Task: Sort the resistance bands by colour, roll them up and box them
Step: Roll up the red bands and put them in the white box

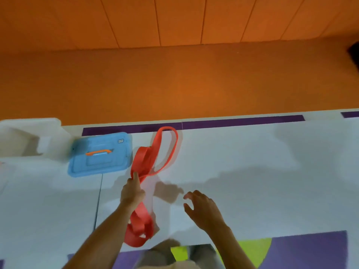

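— Two hands low in view, over a white surface (252,181). Nearest of all, at six o'clock, a purple and lime mat (291,249) below its near edge.
— Starting with the left hand (133,191)?
— At seven o'clock of centre, fingers clenched round a red resistance band (147,158), thumb laid along it and pointing away.
— And the band itself?
— Divided by that grip. Near end hanging in loose, blurred folds beside the left forearm, at six o'clock of the fist. Far part lying on the surface at one o'clock of the fist: bunched in wide folds first, then opening into one long loop as far as the far edge.
— The right hand (202,207)?
— At three o'clock of the left, apart from the band. Palm down, fingers spread and loosely bent, grasping nothing.
— Anything for the boxing?
— Blue lid (108,162) with an orange handle (98,152), flat on the surface at eleven o'clock of the fist, just beside the band's folds. Against the lid's left corner, at nine o'clock, a white box (29,138), open side up; contents impossible to tell.
— Further out?
— Purple strip (233,123) along the far edge at twelve o'clock, under the loop's tip. Then orange floor (194,84), and last an orange panelled wall (194,20).
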Available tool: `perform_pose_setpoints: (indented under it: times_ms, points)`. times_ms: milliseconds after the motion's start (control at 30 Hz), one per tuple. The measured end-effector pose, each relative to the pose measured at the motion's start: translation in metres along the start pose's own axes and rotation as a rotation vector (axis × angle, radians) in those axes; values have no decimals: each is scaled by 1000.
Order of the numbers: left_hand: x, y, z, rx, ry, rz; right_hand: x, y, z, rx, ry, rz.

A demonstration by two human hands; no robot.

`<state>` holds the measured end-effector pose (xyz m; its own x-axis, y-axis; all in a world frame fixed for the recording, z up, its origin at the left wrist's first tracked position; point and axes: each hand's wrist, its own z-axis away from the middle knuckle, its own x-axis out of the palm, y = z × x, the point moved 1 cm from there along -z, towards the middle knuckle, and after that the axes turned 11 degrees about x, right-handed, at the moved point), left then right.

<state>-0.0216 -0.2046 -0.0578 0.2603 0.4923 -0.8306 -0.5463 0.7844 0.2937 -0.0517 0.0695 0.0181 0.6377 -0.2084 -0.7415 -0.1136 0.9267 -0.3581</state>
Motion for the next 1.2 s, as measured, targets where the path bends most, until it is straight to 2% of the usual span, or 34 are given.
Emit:
perform_pose_setpoints:
  times_ms: [100, 300, 400, 500, 633, 733, 867, 967, 1067, 1133, 1200]
  points:
    - [-6, 6, 10, -15, 39, 123, -12, 12, -3, -63, 20, -83]
    - [-14, 38, 69, 109, 101, 370, -26, 5, -13, -226, 163, -233]
    - [-24, 44, 107, 173, 154, 461, -25, -12, -22, -342, 196, -95]
    - [-43, 40, 143, 238, 204, 527, -17, -31, -25, -488, 156, 111]
    - [-73, 27, 182, 310, 233, 591, -7, -51, -23, -635, 73, 132]
    - [-91, 7, 204, 344, 286, 639, 0, -71, -10, -752, -48, -19]
    - [-110, -31, 231, 437, 338, 694, 19, -125, 23, -848, 8, -173]
    - [-125, -71, 249, 457, 343, 752, 44, -172, 50, -849, -19, -264]
    - [-126, -128, 273, 454, 349, 746, 73, -214, 71, -846, 105, -331]
    - [-119, -168, 295, 449, 382, 779, 95, -245, 86, -899, 208, -246]
    - [-109, -206, 314, 435, 427, 863, 118, -275, 102, -881, 231, -153]
